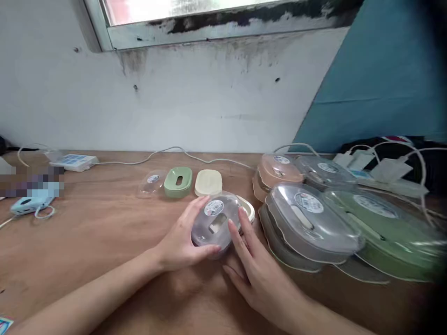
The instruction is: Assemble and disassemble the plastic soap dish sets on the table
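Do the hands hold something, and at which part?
The left hand grips the grey lidded box by its left edge, thumb on the near side. The right hand only rests flat against its right side.

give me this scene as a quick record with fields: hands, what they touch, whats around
surface: wooden table
left hand: wrapped around the left side of the grey lidded box
right hand: fingers flat, touching the box's right side
box detail: round label on the clear lid, cream rim showing at its far right
behind box: clear lid, green tray, cream tray, in a row
right of box: pink boxes, grey boxes, green boxes, stacked
far left: power strip
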The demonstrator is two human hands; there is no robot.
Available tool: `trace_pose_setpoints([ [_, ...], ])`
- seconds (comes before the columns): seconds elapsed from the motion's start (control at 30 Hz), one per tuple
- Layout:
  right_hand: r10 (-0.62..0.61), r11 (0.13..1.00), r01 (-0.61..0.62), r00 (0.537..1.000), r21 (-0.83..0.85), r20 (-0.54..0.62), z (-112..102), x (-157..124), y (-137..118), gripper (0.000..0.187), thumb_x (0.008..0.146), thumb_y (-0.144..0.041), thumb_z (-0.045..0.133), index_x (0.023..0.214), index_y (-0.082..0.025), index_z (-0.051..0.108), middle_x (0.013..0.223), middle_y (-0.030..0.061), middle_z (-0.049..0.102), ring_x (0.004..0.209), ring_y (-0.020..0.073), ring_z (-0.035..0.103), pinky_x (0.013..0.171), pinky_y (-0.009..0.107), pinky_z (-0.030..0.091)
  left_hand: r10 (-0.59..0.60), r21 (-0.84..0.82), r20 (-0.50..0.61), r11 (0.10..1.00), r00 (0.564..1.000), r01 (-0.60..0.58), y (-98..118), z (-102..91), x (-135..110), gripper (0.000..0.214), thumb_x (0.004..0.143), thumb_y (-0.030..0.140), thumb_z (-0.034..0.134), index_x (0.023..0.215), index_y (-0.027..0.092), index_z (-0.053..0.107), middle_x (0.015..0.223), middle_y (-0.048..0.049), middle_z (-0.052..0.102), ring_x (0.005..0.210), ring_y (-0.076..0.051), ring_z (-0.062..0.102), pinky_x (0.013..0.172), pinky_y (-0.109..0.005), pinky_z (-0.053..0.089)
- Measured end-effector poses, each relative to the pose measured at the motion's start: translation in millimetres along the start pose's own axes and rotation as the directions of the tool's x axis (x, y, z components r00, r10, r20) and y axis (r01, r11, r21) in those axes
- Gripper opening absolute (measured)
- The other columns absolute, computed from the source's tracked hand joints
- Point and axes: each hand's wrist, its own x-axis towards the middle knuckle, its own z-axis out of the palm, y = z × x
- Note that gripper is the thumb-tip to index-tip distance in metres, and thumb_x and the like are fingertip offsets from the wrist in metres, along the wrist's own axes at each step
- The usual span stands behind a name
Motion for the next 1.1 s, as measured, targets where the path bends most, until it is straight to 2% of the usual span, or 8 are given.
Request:
trace_pose_setpoints([
  [0.1, 0.025, 1.000, -0.025, 1.000, 0.008, 0.003, 0, 1, 1, 0.069, 0.084, -0.012, 0.042, 0.142, -0.013, 0.007, 0.149, 0.0185, -0.007, 0.137, 0.0313, 0.004, 0.100, 0.053, 0.032, 0.053, 0.136, -0.177, 0.990, 0.983, -0.029, -3, -12.2, 4, 0.073, 0.072, 0.037, 0.067, 0.133, 0.023, 0.028, 0.140, -0.0105, 0.031, 0.131, -0.027, 0.027, 0.106, -0.043, 0.028],
  [0.17, 0.015, 1.000, -0.015, 1.000, 0.013, 0.019, -1, 2, 2, 0.059, 0.083, -0.011, 0.042, 0.139, -0.015, 0.021, 0.149, 0.0171, -0.003, 0.137, 0.0320, 0.005, 0.100, 0.054, 0.032, 0.044, 0.250, -0.336, 0.967, 0.941, 0.044, -12, -28.7, 9, 0.066, 0.072, 0.039, 0.066, 0.129, 0.023, 0.035, 0.140, -0.0117, 0.031, 0.130, -0.028, 0.028, 0.104, -0.044, 0.029],
  [0.3, -0.004, 1.000, 0.002, 0.999, 0.024, 0.046, -3, 3, 4, 0.035, 0.082, -0.012, 0.043, 0.117, -0.014, 0.047, 0.148, 0.0166, 0.009, 0.136, 0.0340, 0.005, 0.101, 0.056, 0.030, -0.033, 0.362, -0.663, 0.860, 0.748, 0.359, -53, -74.8, 18, 0.064, 0.069, 0.040, 0.068, 0.124, 0.020, 0.041, 0.137, -0.0154, 0.031, 0.129, -0.030, 0.031, 0.102, -0.046, 0.031],
  [0.37, 0.000, 1.000, -0.001, 0.999, 0.022, 0.043, -4, 3, 4, 0.032, 0.082, -0.012, 0.044, 0.114, -0.014, 0.048, 0.147, 0.0181, 0.012, 0.136, 0.0345, 0.005, 0.101, 0.056, 0.030, -0.085, 0.370, -0.710, 0.800, 0.699, 0.473, -79, -92.8, 18, 0.066, 0.068, 0.040, 0.068, 0.125, 0.018, 0.041, 0.137, -0.0174, 0.029, 0.132, -0.030, 0.025, 0.104, -0.046, 0.028],
  [0.5, -0.001, 1.000, 0.001, 0.999, 0.014, 0.032, -2, 1, 3, 0.034, 0.082, -0.013, 0.044, 0.116, -0.014, 0.045, 0.147, 0.0186, 0.013, 0.136, 0.0347, 0.005, 0.100, 0.057, 0.032, -0.223, 0.402, -0.592, 0.751, 0.774, 0.524, -115, -103.5, 12, 0.066, 0.067, 0.037, 0.069, 0.124, 0.015, 0.044, 0.137, -0.0183, 0.027, 0.129, -0.032, 0.030, 0.105, -0.045, 0.028],
  [0.67, 0.004, 1.000, -0.004, 0.999, 0.008, 0.045, -1, 2, 4, 0.035, 0.082, -0.014, 0.044, 0.117, -0.015, 0.045, 0.147, 0.0183, 0.014, 0.136, 0.0347, 0.005, 0.100, 0.057, 0.032, -0.266, 0.432, -0.470, 0.762, 0.842, 0.482, -124, -94.1, 10, 0.064, 0.064, 0.040, 0.069, 0.121, 0.019, 0.049, 0.133, -0.0140, 0.033, 0.123, -0.032, 0.039, 0.103, -0.043, 0.033],
  [0.97, -0.003, 1.000, 0.003, 0.999, -0.012, 0.041, -1, 1, 4, 0.033, 0.083, -0.014, 0.044, 0.116, -0.015, 0.044, 0.146, 0.0185, 0.014, 0.136, 0.0346, 0.004, 0.100, 0.058, 0.031, -0.264, 0.437, -0.460, 0.764, 0.848, 0.475, -126, -93.5, 15, 0.066, 0.062, 0.042, 0.069, 0.120, 0.020, 0.048, 0.128, -0.0120, 0.034, 0.120, -0.032, 0.042, 0.101, -0.044, 0.034],
  [1.1, -0.001, 1.000, 0.001, 0.999, -0.016, 0.044, -1, 0, 4, 0.033, 0.083, -0.015, 0.043, 0.116, -0.016, 0.044, 0.147, 0.0171, 0.013, 0.136, 0.0337, 0.004, 0.099, 0.058, 0.033, -0.227, 0.437, -0.491, 0.771, 0.841, 0.463, -120, -95.2, 15, 0.073, 0.065, 0.038, 0.067, 0.129, 0.018, 0.038, 0.131, -0.0132, 0.032, 0.124, -0.029, 0.038, 0.104, -0.043, 0.031],
])
